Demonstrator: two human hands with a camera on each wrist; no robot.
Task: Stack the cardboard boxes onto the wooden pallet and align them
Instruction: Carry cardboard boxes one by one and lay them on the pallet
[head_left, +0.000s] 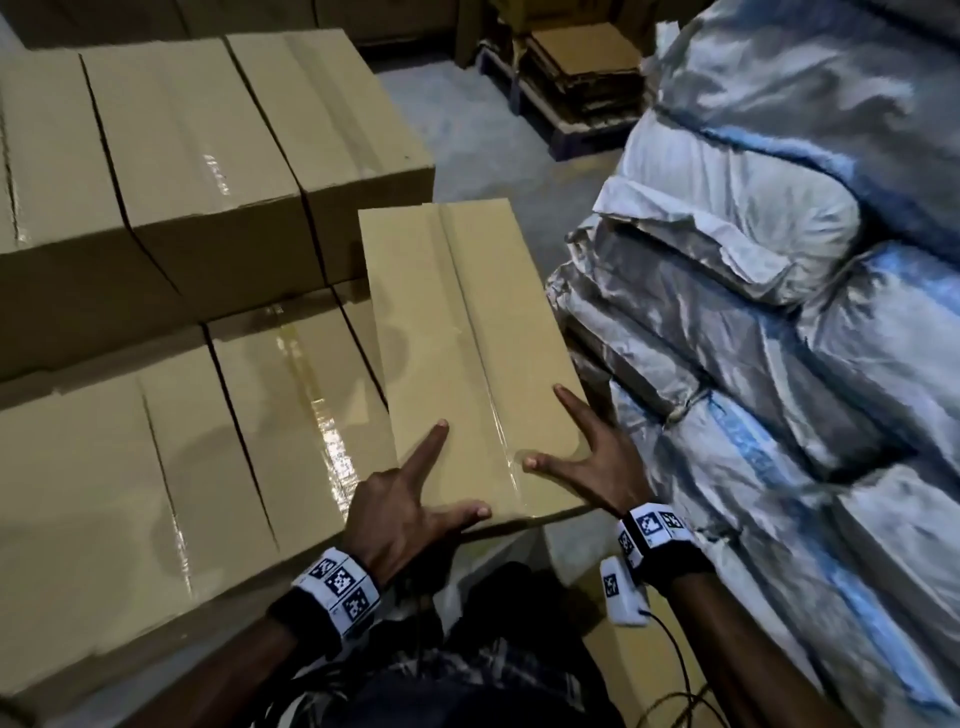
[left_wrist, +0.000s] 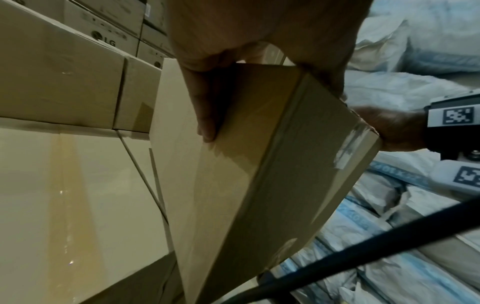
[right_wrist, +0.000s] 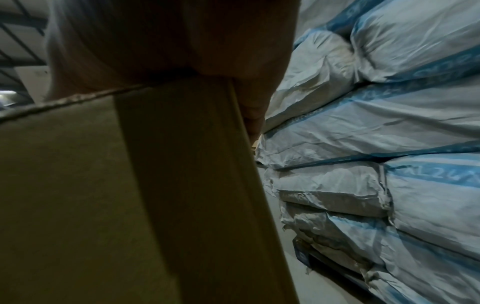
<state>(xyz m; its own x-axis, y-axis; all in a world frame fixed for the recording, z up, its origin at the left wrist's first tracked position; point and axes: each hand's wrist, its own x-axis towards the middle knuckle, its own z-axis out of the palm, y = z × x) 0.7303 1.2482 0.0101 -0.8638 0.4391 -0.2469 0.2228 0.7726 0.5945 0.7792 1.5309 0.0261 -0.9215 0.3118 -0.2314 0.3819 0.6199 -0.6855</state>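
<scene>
cardboard, taped and plain: the box (head_left: 470, 358) hangs at the right end of the stacked boxes (head_left: 171, 218), gripped at its near end by the left hand (head_left: 410, 499) and right hand (head_left: 597, 457), fingers spread over top and sides; it looks mid-placement; next it wants lowering, then nudging flush with its neighbours, clear of the sacks (head_left: 779, 291).

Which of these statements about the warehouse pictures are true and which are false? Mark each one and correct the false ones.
1. Both hands hold the same cardboard box. True.
2. The left hand grips the box's far end. False: it grips the near left corner.
3. White and blue sacks are piled to the person's right. True.
4. The held box lies open with its flaps up. False: clear tape seals its top seam.
5. The right hand rests on the box's near right corner. True.
</scene>
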